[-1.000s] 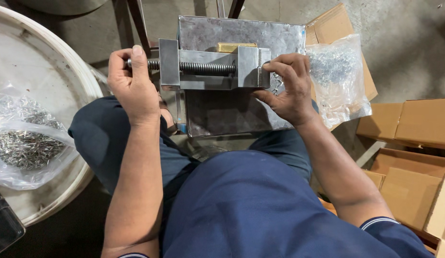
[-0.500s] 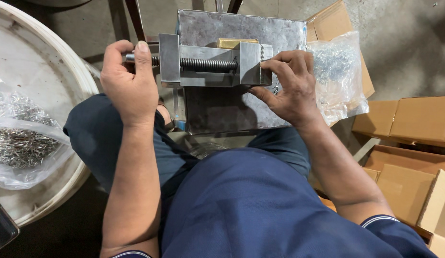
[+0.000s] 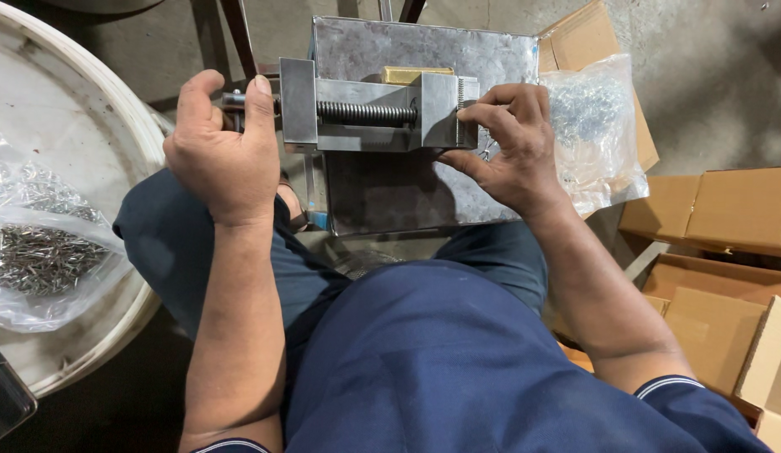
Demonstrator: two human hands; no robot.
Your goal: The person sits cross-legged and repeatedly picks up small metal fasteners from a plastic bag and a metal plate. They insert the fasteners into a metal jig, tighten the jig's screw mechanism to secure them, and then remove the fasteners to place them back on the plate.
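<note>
A small metal vise sits at the far edge of a grey metal surface, just in front of the person's knees. Its long screw shows between the two end blocks. The left hand is curled around the handle at the left end of the vise. The right hand pinches something tiny at the right jaw, with fingers bent close together; I cannot tell what the piece is. The jaw looks almost closed, so the clamping seems nearly done but not finished. A clear bag of small metal parts lies past the right edge. A white tub on the left holds another bag of pins. Cardboard boxes stand on the right.
</note>
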